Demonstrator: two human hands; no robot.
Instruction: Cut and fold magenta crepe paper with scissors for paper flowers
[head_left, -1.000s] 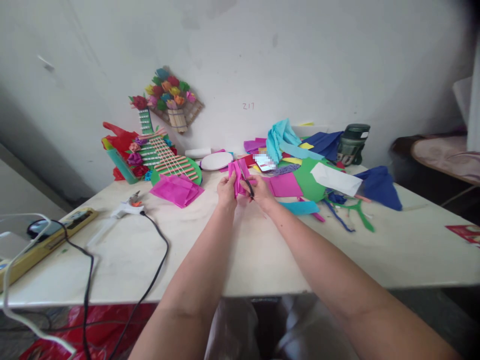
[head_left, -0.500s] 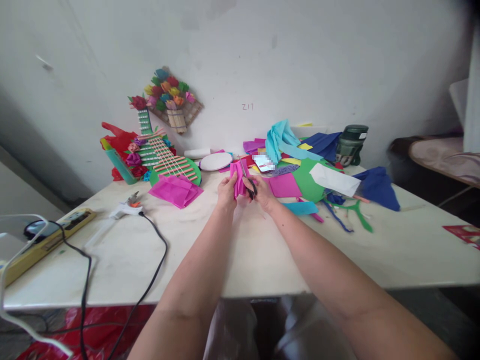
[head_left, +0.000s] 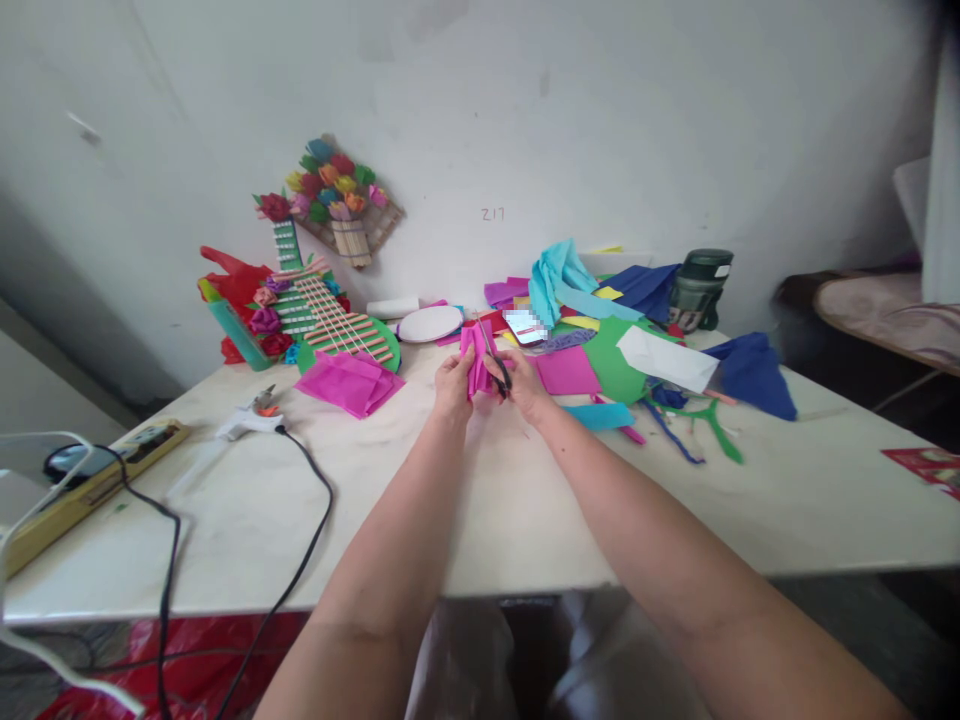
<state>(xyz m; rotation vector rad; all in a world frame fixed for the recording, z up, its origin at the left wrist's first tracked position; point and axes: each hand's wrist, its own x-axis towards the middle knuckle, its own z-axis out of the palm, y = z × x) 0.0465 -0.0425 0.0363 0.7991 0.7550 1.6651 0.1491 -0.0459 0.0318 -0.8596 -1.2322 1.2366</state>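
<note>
My left hand (head_left: 453,386) pinches a folded piece of magenta paper (head_left: 475,352) upright above the white table (head_left: 525,490). My right hand (head_left: 522,385) grips small black scissors (head_left: 495,362), whose blades lie against the paper's right side. Both hands are close together at the table's middle, fingers closed.
A loose magenta paper stack (head_left: 349,381) lies left of my hands. A glue gun (head_left: 247,421) with a black cord (head_left: 300,560) sits further left. Paper flower crafts (head_left: 315,300) lean on the wall. Coloured paper scraps (head_left: 622,340) and a dark green container (head_left: 699,289) fill the right.
The hands stay almost in place; the scissors' blades shift slightly along the magenta paper. The view drifts a little.
</note>
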